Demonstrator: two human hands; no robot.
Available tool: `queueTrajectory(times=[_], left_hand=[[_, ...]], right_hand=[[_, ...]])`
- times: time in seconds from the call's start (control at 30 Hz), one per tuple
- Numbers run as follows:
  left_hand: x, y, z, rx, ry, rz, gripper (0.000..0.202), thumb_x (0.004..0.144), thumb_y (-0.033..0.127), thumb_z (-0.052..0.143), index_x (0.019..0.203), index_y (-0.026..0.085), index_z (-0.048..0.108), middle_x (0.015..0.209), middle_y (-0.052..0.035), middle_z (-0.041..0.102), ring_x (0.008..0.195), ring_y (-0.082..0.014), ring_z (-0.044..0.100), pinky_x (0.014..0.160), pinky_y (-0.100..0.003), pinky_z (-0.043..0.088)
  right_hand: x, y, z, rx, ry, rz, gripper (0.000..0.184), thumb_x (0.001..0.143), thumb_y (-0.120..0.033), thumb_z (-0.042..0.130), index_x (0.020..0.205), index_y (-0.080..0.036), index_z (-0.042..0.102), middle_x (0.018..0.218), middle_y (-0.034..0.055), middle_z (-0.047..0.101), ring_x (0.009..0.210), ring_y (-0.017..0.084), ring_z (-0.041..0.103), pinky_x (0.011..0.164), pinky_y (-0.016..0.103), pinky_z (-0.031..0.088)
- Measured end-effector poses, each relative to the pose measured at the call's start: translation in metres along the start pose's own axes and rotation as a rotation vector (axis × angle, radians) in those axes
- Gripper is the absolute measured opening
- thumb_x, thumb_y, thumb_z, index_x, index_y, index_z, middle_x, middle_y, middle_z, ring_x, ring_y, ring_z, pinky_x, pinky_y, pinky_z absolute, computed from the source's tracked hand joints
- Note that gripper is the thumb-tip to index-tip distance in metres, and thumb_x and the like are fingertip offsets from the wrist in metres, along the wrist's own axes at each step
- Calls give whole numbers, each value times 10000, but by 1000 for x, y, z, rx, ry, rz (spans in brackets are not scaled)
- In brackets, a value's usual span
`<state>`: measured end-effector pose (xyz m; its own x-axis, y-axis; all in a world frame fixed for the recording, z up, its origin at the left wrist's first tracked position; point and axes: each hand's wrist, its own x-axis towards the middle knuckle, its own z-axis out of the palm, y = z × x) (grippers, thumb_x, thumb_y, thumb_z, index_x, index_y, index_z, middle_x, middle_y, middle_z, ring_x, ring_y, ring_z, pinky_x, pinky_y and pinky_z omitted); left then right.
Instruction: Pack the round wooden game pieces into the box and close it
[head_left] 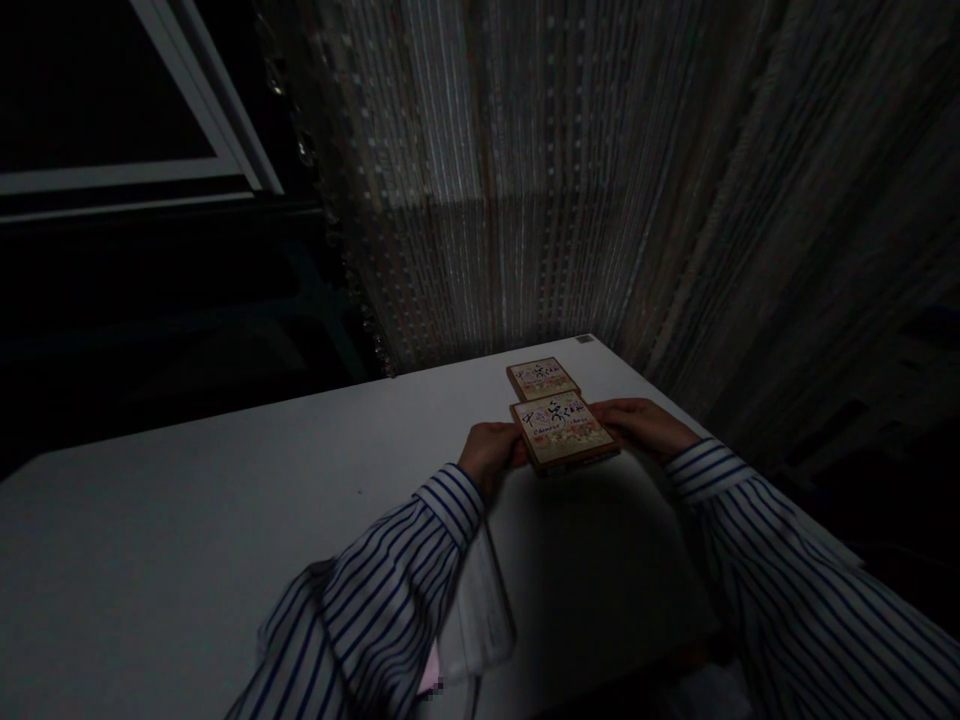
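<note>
Between my two hands is a flat Chinese chess box (566, 432), its lid printed with dark characters and the words "Chinese Chess". My left hand (491, 452) grips the left edge with curled fingers. On the opposite edge, my right hand (641, 425) holds the box with its fingers along the side. Just behind it, a second, matching Chinese chess box (541, 377) lies on the white table (300, 500), its near part covered by the held box. The undersides of my fingers are hidden.
A clear plastic case or tray (480, 610) lies under my left forearm, with something pink beside it. Beyond the table's far edge hangs a string curtain (487, 180). A white-framed window or panel (217, 130) is at upper left. The room is dim.
</note>
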<state>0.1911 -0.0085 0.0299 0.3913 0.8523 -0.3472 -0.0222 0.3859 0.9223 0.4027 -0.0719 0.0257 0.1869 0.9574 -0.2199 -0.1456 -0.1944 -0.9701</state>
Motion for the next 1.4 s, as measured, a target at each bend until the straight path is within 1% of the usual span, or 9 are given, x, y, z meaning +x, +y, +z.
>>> queueTrajectory(times=[0.13,0.3,0.53,0.7,0.93,1.07,1.2,1.3,1.4], left_hand=[[1,-2,3,1,-9,0,121,693,92,578,585,81,632,538,-61,623,456,-108,567,497,-221,475],[3,-4,7,6,-15,-6,120,688,95,585,576,79,625,544,-68,622,449,-100,557,485,-208,474],[5,-5,12,22,-19,-4,140,683,97,589,547,76,615,478,-49,588,421,-98,542,441,-190,455],[7,-8,16,19,-40,2,138,694,92,566,573,63,624,496,-56,598,441,-103,558,470,-199,471],[22,-19,16,38,-53,11,116,657,137,610,560,74,624,522,-60,617,450,-112,563,486,-219,470],[29,-24,17,73,-47,12,115,638,146,622,543,83,618,495,-45,607,442,-110,553,483,-221,465],[32,-26,19,93,-52,10,125,660,156,599,560,85,623,500,-46,612,463,-119,570,504,-229,482],[33,-27,20,111,-49,16,139,669,160,590,558,83,622,521,-54,621,477,-126,581,513,-235,490],[34,-28,20,135,-38,16,131,667,152,592,563,79,624,502,-49,610,471,-126,579,503,-229,487]], right_hand=[[1,4,-5,12,7,-5,186,686,-171,622,857,-118,670,806,78,703,724,159,649,692,263,527],[-1,5,-6,-1,18,14,196,690,-175,619,872,-121,669,797,77,703,704,157,649,651,249,529],[2,7,-13,2,19,28,166,697,-157,605,846,-137,674,821,75,703,723,159,652,682,254,530],[3,9,-18,-38,12,32,198,686,-175,615,870,-130,672,811,73,704,706,154,650,674,247,529],[3,10,-19,-66,43,43,187,665,-206,634,838,-147,675,821,68,704,719,169,649,670,263,534],[5,11,-23,-94,77,51,199,655,-203,645,842,-140,674,805,70,703,677,153,642,607,234,526],[9,15,-30,-113,59,63,257,661,-227,648,900,-132,664,814,75,699,656,142,633,556,217,507],[14,21,-35,-139,45,48,245,663,-230,644,889,-137,662,777,61,696,610,124,616,527,206,490],[17,24,-39,-152,43,51,250,660,-231,644,890,-135,655,780,60,692,604,118,607,521,203,478]])
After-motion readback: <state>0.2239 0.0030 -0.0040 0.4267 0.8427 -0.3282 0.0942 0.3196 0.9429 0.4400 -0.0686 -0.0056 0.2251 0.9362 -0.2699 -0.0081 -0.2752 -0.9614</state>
